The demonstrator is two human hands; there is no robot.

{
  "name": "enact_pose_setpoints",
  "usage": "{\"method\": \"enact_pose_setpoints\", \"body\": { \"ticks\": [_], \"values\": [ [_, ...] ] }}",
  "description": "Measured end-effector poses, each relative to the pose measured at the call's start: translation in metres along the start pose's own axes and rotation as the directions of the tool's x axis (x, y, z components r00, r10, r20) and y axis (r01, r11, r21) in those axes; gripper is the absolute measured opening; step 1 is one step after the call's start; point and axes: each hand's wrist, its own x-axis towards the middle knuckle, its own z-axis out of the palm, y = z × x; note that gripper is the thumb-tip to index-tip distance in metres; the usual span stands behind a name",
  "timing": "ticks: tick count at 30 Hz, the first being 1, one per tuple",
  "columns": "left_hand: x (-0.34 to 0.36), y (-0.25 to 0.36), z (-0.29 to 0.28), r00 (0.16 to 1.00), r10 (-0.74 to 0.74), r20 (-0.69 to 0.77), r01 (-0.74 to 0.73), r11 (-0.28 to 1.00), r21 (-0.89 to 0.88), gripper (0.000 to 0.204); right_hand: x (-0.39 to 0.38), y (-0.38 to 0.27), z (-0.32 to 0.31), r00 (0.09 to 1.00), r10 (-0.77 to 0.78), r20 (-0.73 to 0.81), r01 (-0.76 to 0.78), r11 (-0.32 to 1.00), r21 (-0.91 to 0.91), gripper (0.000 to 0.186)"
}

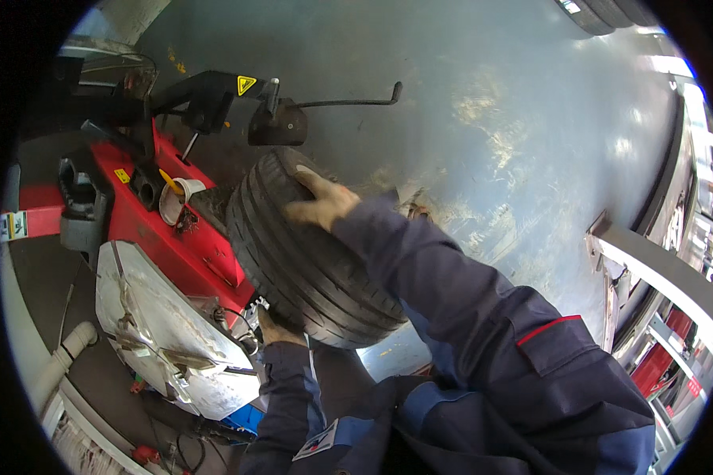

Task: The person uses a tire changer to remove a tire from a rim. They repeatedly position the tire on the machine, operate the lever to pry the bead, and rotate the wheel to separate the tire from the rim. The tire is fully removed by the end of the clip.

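Dark blue sleeves (475, 285) fill the lower middle of the frame, nearest the viewer, the right one reaching up from the lower right and the left one rising from the bottom edge.

At lower left, a pale pipe (65, 362) slants upward. Above it, on the left, a red machine (154, 249) runs diagonally down toward the centre. A battered white metal panel (146, 305) sits below its red body. On the body, a dirty white cup (171, 207) holds something with a yellow handle (169, 182). Over this, at upper left, a black arm (207, 103) bears a yellow warning label, with a dark roller (277, 127) and a thin bent rod (348, 103) at its end.

The left hand (280, 329) is at the lower left edge of the tire; its fingers are mostly hidden, so its grip cannot be told. In the centre stands the tire (293, 257), tilted, grooved tread toward the viewer, beside the machine. The right hand (322, 202) lies on the upper tread, thumb and fingers spread, not closed around anything.

Shiny grey floor (420, 63) stretches rightward to a pale metal beam (661, 269) at the right. More tires (598, 14) show at upper right.
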Motion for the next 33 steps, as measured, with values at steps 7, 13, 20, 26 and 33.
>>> {"method": "enact_pose_setpoints", "body": {
  "ticks": [7,13,20,26,33],
  "values": [
    [0.021,-0.016,0.019,0.993,-0.112,-0.027,0.114,0.989,0.096,0.053,-0.120,0.053,0.031,0.988,0.152,0.029,-0.147,0.981,-0.125,0.104],
    [-0.072,0.002,0.027,0.795,0.564,0.225,-0.449,0.298,0.842,0.061,-0.120,0.115,0.055,0.997,0.058,-0.044,-0.047,0.972,0.228,0.073],
    [-0.037,0.030,0.129,0.497,0.215,0.841,-0.535,-0.687,0.492,0.079,0.072,0.122,-0.087,0.917,-0.121,-0.380,-0.173,0.739,-0.652,0.073],
    [-0.026,0.026,0.136,0.478,0.255,0.840,-0.520,-0.689,0.505,0.090,0.174,0.138,-0.151,0.962,0.126,-0.240,-0.266,0.260,-0.928,0.069],
    [-0.025,0.028,0.149,0.478,0.259,0.839,-0.529,-0.678,0.511,0.089,0.192,0.119,-0.224,0.920,0.350,-0.178,-0.238,0.135,-0.962,0.045]
  ]
}}
